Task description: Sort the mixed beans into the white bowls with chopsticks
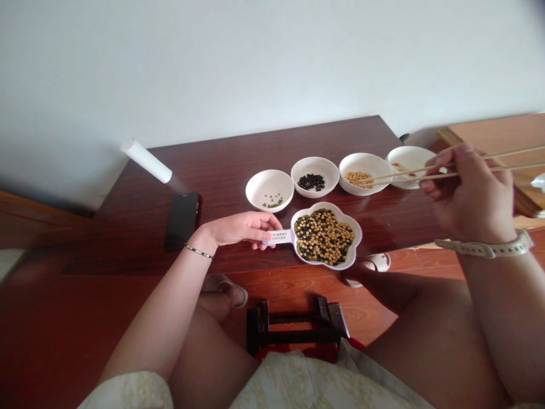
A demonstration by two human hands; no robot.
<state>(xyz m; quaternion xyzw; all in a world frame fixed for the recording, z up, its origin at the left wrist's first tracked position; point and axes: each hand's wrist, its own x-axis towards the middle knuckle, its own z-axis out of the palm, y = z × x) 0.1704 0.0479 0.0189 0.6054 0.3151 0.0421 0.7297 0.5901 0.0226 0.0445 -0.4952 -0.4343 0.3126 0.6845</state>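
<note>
A white flower-shaped dish (353, 250) full of mixed yellow, green and black beans sits at the table's near edge. My left hand (242, 228) pinches its labelled handle (280, 237). My right hand (470, 193) grips wooden chopsticks (395, 176), whose tips reach over the bowl of yellow beans (365, 173). Behind the dish stand a bowl with a few green beans (269, 190), a bowl of black beans (314, 176) and a fourth white bowl (407, 161) at the right.
A black phone (182, 219) lies on the dark wooden table (221, 153) to the left, with a white cylinder (146, 161) at the far left corner. A small dark stool (296, 324) stands below between my knees. A white wall lies behind.
</note>
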